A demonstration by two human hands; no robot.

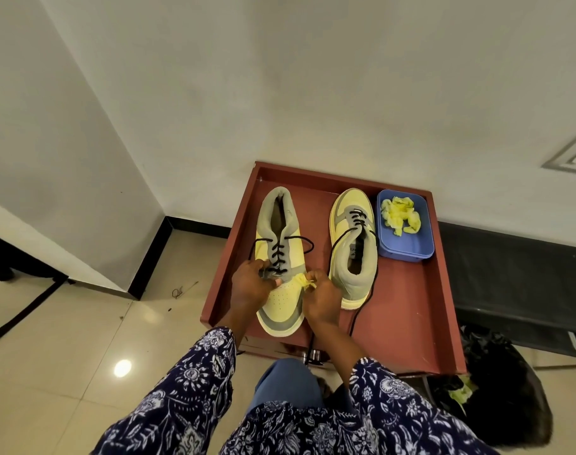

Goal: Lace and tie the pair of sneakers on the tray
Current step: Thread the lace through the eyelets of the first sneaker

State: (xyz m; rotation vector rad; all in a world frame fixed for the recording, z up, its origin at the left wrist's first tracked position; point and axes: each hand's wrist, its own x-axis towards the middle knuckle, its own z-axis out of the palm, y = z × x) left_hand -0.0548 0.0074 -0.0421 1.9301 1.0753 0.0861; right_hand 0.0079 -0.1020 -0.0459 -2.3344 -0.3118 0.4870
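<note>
Head view looks down on a reddish-brown tray [408,310] holding two yellow-and-grey sneakers and, at its far right, a blue tub [406,247] with crumpled yellow paper [400,216] inside. On the left sneaker [281,300], toe nearest, the left hand [250,287] curls its fingers around the lowest black lacing. Just beside it, the right hand [321,298] pinches a yellow scrap [304,281] against that shoe. The right sneaker [354,251] points away, its black lace [359,310] trailing loose toward the near edge.
</note>
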